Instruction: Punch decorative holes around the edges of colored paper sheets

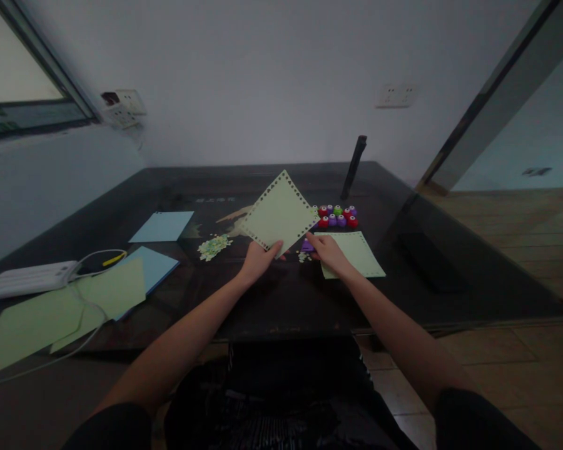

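A pale green sheet (281, 212) with small holes punched along its edges is raised above the table, one corner pointing up. My left hand (261, 257) grips its lower corner between thumb and fingers. My right hand (327, 250) is closed around a small purple punch (308, 245), near the sheet's right lower edge; the fingertips partly hide the punch. Another punched green sheet (356, 253) lies under and beside my right wrist. Small paper bits (303, 257) lie below the punch, and a larger pile of cut bits (214, 247) is left of my left hand.
Red, purple and green punches (341, 220) stand in rows behind my right hand. Blue paper (163, 226), green sheets (107, 294), a white power strip (32, 279) and a cable lie left. A black upright object (355, 167) stands at the back; a dark flat object (429, 262) lies right.
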A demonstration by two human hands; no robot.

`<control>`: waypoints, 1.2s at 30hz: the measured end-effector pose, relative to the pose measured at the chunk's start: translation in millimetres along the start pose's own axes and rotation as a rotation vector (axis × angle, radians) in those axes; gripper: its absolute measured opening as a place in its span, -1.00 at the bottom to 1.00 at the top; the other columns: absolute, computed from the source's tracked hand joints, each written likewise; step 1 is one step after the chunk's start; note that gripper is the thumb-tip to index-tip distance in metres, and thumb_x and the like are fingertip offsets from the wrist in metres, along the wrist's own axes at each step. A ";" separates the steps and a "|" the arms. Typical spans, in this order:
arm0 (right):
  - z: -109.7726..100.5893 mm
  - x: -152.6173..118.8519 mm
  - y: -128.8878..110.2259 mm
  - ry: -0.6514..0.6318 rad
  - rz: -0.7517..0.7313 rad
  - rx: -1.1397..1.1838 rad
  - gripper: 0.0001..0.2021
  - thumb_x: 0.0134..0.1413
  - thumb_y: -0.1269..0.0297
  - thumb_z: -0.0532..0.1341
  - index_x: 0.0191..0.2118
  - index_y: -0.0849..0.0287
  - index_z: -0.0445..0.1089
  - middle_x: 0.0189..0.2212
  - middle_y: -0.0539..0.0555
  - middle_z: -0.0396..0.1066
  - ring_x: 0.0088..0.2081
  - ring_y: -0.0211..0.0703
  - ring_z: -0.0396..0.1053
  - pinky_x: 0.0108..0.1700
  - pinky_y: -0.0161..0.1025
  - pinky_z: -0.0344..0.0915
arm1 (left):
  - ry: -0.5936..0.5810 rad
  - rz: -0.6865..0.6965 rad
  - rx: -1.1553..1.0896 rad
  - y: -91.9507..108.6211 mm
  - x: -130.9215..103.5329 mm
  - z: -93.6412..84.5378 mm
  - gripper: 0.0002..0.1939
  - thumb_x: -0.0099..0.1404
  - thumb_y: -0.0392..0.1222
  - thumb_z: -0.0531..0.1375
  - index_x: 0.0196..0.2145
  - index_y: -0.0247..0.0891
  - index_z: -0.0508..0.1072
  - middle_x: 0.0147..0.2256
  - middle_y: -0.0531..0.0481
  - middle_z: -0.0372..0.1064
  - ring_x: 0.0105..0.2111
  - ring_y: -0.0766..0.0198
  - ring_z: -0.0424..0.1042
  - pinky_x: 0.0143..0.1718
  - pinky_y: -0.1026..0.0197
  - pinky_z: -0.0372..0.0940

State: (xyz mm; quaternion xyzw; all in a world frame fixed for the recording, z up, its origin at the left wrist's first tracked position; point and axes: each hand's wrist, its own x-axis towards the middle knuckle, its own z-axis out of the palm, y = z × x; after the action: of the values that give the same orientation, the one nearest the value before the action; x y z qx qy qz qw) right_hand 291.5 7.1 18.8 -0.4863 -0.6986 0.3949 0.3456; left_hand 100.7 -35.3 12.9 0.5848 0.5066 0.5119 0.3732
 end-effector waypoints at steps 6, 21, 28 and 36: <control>-3.2 -5.4 -4.7 -0.195 0.191 0.387 -0.53 0.09 -0.13 0.00 -0.59 0.15 0.20 -0.86 -0.14 -0.03 -0.79 -0.38 -0.16 -0.67 -0.33 -0.21 | -0.004 -0.052 -0.118 4.7 -1.3 2.6 -0.68 0.12 -0.07 0.20 -0.25 -0.38 0.41 -0.47 -0.07 0.50 -0.60 0.26 0.42 -0.49 0.24 0.33; -1.2 -2.9 -5.6 0.129 -0.223 -0.528 -0.55 0.20 0.02 -0.03 -0.56 0.16 0.35 -0.59 0.09 0.37 -0.52 -0.19 0.24 -0.45 -0.26 -0.05 | -0.010 -0.081 -0.173 8.5 -2.9 4.9 -0.68 0.12 -0.06 0.21 -0.31 -0.41 0.44 -0.48 -0.13 0.50 -0.60 0.28 0.41 -0.50 0.27 0.33; -1.0 -3.1 -7.2 0.148 -0.219 -0.493 -0.54 0.20 0.02 -0.04 -0.59 0.17 0.31 -0.64 0.06 0.31 -0.57 -0.22 0.17 -0.47 -0.26 -0.08 | -0.013 -0.087 -0.175 10.2 -3.8 4.8 -0.68 0.12 -0.06 0.21 -0.30 -0.41 0.44 -0.48 -0.12 0.50 -0.60 0.28 0.41 -0.50 0.27 0.33; -6.9 -4.9 -9.7 0.213 -0.206 -0.319 -0.56 0.16 -0.02 0.00 -0.59 0.16 0.29 -0.69 0.01 0.26 -0.59 -0.23 0.20 -0.47 -0.27 -0.01 | -0.009 -0.107 -0.158 6.1 -1.9 3.5 -0.69 0.11 -0.05 0.21 -0.34 -0.40 0.44 -0.51 -0.11 0.49 -0.62 0.30 0.38 -0.53 0.29 0.29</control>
State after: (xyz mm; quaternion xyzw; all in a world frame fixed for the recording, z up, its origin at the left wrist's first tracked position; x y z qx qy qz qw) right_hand 294.9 1.8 30.0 -0.5000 -0.7577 0.1885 0.3747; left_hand 105.5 -38.1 17.5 0.5277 0.4936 0.5270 0.4474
